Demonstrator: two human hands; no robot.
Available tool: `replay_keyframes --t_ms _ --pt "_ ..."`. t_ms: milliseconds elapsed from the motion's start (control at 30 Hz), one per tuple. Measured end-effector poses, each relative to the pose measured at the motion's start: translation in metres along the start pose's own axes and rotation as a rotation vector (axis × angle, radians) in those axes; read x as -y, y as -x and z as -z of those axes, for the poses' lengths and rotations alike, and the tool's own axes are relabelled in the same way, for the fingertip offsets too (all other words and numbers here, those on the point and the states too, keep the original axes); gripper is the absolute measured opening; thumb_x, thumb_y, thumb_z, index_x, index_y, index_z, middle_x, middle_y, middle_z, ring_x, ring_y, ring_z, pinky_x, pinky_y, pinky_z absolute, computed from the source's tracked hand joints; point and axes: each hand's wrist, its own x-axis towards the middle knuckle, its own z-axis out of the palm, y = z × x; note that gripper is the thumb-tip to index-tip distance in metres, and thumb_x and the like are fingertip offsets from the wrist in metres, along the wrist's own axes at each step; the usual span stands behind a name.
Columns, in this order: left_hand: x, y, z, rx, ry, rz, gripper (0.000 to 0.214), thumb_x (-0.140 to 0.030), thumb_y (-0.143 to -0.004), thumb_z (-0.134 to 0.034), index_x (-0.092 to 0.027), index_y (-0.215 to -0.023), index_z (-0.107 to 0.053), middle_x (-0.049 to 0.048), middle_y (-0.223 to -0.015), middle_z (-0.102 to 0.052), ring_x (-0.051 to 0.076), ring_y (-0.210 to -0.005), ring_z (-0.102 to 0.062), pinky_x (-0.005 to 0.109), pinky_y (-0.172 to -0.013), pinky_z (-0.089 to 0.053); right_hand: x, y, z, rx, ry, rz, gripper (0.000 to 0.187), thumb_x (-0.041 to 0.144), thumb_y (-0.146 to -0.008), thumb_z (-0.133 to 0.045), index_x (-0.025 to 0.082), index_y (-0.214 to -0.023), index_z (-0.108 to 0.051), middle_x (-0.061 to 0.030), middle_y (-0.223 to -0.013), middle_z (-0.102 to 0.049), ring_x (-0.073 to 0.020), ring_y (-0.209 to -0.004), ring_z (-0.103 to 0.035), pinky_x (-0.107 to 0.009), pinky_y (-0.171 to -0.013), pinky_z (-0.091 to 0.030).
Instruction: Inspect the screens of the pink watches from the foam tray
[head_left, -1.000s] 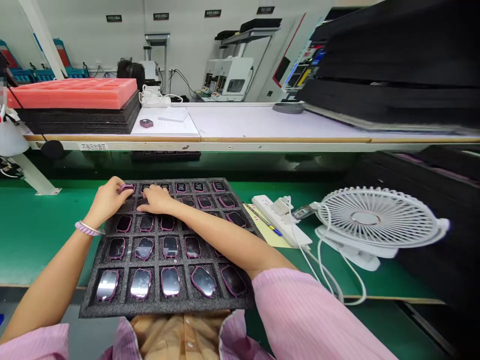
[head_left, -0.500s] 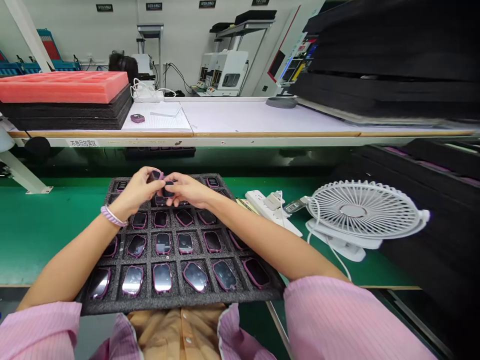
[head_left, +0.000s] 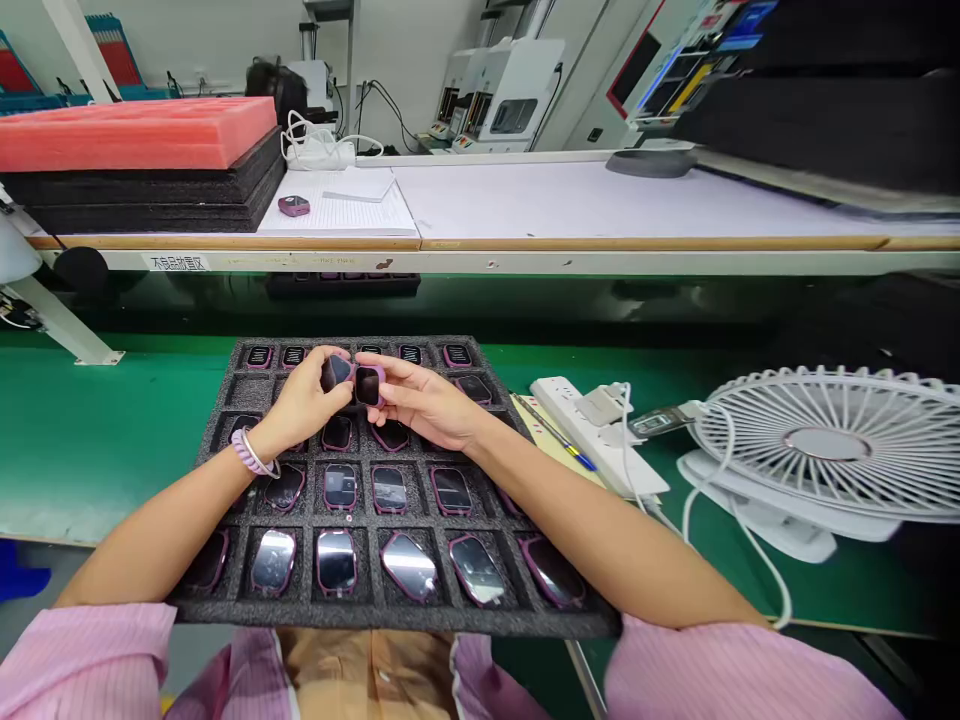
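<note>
Two glossy rounded watch cases [head_left: 369, 386] | left grip [head_left: 307, 402], right grip [head_left: 433, 405]: clamped, one each | gridded foam tray [head_left: 367, 614]

Green bench [head_left: 67, 430]: foam tray [head_left: 390, 615], power strip [head_left: 600, 440], fan [head_left: 827, 443].

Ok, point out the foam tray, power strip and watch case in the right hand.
Foam tray [head_left: 390, 615], head view: front rim.
Power strip [head_left: 596, 443], head view: white top.
Watch case [head_left: 367, 387] in the right hand [head_left: 435, 405], head view: dark glass face.
</note>
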Motion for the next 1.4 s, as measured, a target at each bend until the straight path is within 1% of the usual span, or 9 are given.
replay_keyframes --t_ms 133,267,400,500,633,900,1100,1300,1400 --pt "-0.001 0.002 0.001 -0.026 -0.01 -0.022 0.033 -0.025 -0.084 -0.068 -0.02 -0.116 -0.062 0.0022 -0.099 -0.067 0.019 -0.085 -0.06 0.029 -0.075 -0.049 -0.003 0.001 0.0 -0.035 -0.029 0.035 0.053 0.035 -0.081 -0.096 0.028 -0.13 -0.075 0.0029 -0.096 -0.066 -0.012 -0.076 -0.068 -0.024 -0.072 -0.058" --pt "-0.001 0.005 0.0 -0.035 0.047 -0.037 0.037 -0.023 -0.084 -0.066 -0.02 -0.12 -0.058 0.0026 -0.101 -0.067 0.018 -0.085 -0.06 0.028 -0.077 -0.049 -0.006 0.0 0.001 -0.017 -0.08 0.046 0.057 0.039 -0.081 -0.098 0.03 -0.132 -0.074 0.003 -0.096 -0.069 -0.0118 -0.076 -0.069 -0.023 -0.072 -0.058" --pt "0.0 0.007 -0.002 -0.043 0.031 -0.039 0.036 -0.024 -0.084 -0.066 -0.021 -0.119 -0.06 0.0028 -0.101 -0.067 0.018 -0.085 -0.06 0.028 -0.075 -0.048 -0.006 0.001 0.0 0.034 -0.093 0.035 0.058 0.043 -0.083 -0.097 0.031 -0.134 -0.072 0.003 -0.091 -0.072 -0.0142 -0.078 -0.073 -0.024 -0.074 -0.061" --pt "-0.001 0.009 -0.002 -0.051 0.017 -0.072 0.036 -0.024 -0.083 -0.065 -0.021 -0.119 -0.06 0.004 -0.107 -0.069 0.02 -0.093 -0.064 0.029 -0.081 -0.051 -0.005 0.002 -0.001 0.047 -0.097 0.051 0.057 0.043 -0.085 -0.096 0.031 -0.134 -0.071 0.003 -0.093 -0.074 -0.0138 -0.079 -0.074 -0.025 -0.078 -0.062" --pt "-0.002 0.009 -0.002 -0.049 0.039 -0.105 0.037 -0.027 -0.083 -0.063 -0.019 -0.12 -0.06 0.0059 -0.112 -0.071 0.02 -0.099 -0.066 0.03 -0.088 -0.053 -0.005 0.002 0.0 0.028 -0.073 0.051 0.061 0.045 -0.085 -0.095 0.03 -0.138 -0.069 0.0014 -0.101 -0.075 -0.0135 -0.079 -0.073 -0.026 -0.08 -0.063" --pt "-0.002 0.01 0.0 -0.05 -0.002 -0.111 0.039 -0.032 -0.083 -0.061 -0.017 -0.119 -0.061 0.0061 -0.107 -0.072 0.019 -0.09 -0.065 0.03 -0.08 -0.052 -0.008 0.003 0.002 0.068 -0.129 0.071 0.055 0.039 -0.088 -0.094 0.03 -0.136 -0.069 0.0032 -0.105 -0.072 -0.011 -0.078 -0.071 -0.025 -0.081 -0.062" --pt "-0.003 0.01 0.001 -0.057 0.02 -0.106 0.041 -0.032 -0.083 -0.062 -0.016 -0.121 -0.06 0.0079 -0.112 -0.071 0.02 -0.094 -0.065 0.031 -0.082 -0.053 -0.007 0.004 0.001 0.067 -0.122 0.079 0.056 0.04 -0.088 -0.094 0.03 -0.137 -0.069 0.0038 -0.098 -0.071 -0.0124 -0.08 -0.071 -0.026 -0.08 -0.062" --pt "-0.002 0.011 0.002 -0.053 -0.028 -0.092 0.039 -0.029 -0.084 -0.062 -0.017 -0.121 -0.061 0.0059 -0.108 -0.071 0.019 -0.091 -0.064 0.03 -0.08 -0.052 -0.007 0.004 -0.002 0.091 -0.151 0.076 0.052 0.039 -0.087 -0.095 0.032 -0.133 -0.072 0.0038 -0.109 -0.073 -0.0112 -0.079 -0.072 -0.026 -0.083 -0.063" --pt "-0.002 0.011 0.002 -0.075 -0.03 -0.109 0.041 -0.03 -0.083 -0.063 -0.016 -0.122 -0.061 0.007 -0.111 -0.072 0.02 -0.094 -0.065 0.031 -0.083 -0.053 -0.007 0.003 -0.003 0.109 -0.158 0.084 0.05 0.04 -0.088 -0.095 0.034 -0.132 -0.072 0.0047 -0.105 -0.074 -0.0111 -0.081 -0.073 -0.025 -0.083 -0.062"
